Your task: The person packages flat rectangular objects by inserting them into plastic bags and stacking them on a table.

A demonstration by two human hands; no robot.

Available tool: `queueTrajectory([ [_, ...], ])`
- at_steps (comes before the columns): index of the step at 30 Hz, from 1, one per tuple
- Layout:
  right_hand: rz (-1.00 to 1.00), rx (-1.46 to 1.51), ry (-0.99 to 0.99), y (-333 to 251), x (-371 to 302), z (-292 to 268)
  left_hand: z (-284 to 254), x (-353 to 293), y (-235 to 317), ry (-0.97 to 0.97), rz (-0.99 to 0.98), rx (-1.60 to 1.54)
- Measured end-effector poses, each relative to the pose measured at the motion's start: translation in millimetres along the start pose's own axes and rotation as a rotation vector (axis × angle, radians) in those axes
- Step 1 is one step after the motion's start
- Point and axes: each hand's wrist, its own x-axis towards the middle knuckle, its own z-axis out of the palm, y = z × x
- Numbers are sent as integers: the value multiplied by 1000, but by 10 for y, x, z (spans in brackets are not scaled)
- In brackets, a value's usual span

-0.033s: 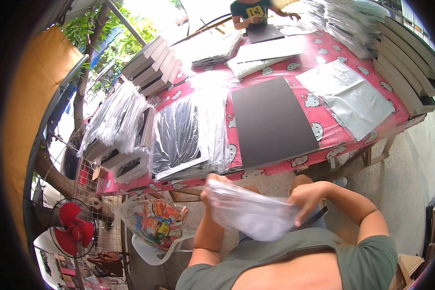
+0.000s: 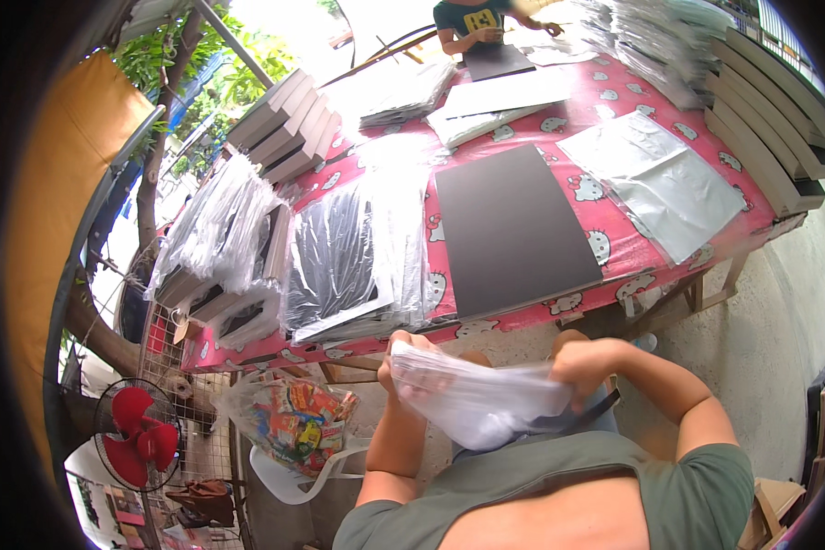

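Observation:
Above my lap, both hands hold a bundle of clear plastic bags (image 2: 486,399), partly smeared by motion. My left hand (image 2: 411,356) grips the left end, its fingers showing through the film. At the other end my right hand (image 2: 579,365) is closed on the edge of the plastic. On the table just beyond my hands lies a large black board (image 2: 515,229). To its left is a pile of black sheets in clear plastic (image 2: 335,252). Flat plastic bags (image 2: 665,183) lie to the right of the board.
A pink patterned cloth covers the table (image 2: 573,293). Wrapped stacks (image 2: 215,225) and board stacks (image 2: 289,128) stand at the left, more boards (image 2: 761,137) at the right. Across the table, a person (image 2: 472,23) handles a dark board. A fan (image 2: 137,435) and white chair (image 2: 289,477) stand lower left.
My right hand has moved slightly upward, and the right end of the plastic has risen with it. My left hand stays nearly in place.

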Motion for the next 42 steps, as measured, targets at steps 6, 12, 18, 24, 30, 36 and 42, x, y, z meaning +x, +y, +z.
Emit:
queueTrajectory([
  [6,-420,980,447,103,-64,16,326,174,220,-198,-320,500],
  [12,-468,1311,1088,199,-303,206,84,40,258,41,-482,546],
  [18,-673,1444,757,95,-271,180,163,25,344,-76,-32,-71],
  [24,-521,1482,1277,204,-347,243,-37,-78,100,-45,-939,1318],
  [30,-258,934,417,34,-381,35,-516,-478,446,-155,-305,233],
  [36,-320,1218,975,368,-508,612,-56,-76,133,433,-496,874],
  [42,121,1289,1062,461,-630,634,-236,-407,-378,873,-167,157],
])
